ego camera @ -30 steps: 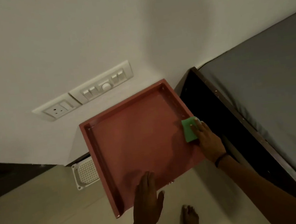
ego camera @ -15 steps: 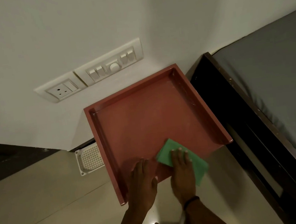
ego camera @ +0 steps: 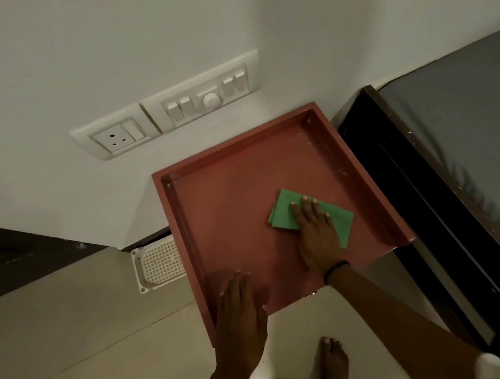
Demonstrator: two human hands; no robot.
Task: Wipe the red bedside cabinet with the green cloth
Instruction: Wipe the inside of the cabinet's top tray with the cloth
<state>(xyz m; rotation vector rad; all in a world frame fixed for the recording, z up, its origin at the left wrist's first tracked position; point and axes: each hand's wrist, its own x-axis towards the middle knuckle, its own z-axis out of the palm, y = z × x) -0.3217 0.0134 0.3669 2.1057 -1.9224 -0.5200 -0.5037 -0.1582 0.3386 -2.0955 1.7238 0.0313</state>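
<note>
The red bedside cabinet (ego camera: 232, 209) stands against the white wall, seen from above, its top a shallow tray with raised rims. A folded green cloth (ego camera: 282, 213) lies flat on the right half of the top. My right hand (ego camera: 316, 234) presses down on the cloth with fingers spread, covering its middle. My left hand (ego camera: 240, 317) rests flat on the cabinet's front left edge, holding nothing.
A dark bed frame (ego camera: 396, 180) with a grey mattress (ego camera: 467, 123) runs along the cabinet's right side. A switch and socket panel (ego camera: 169, 105) is on the wall behind. A white perforated tray (ego camera: 158, 263) leans at the cabinet's left. My bare feet (ego camera: 329, 366) stand on the tiled floor.
My right hand has slid the green cloth from the front edge up and rightward onto the middle right of the top. The left hand stayed on the front edge.
</note>
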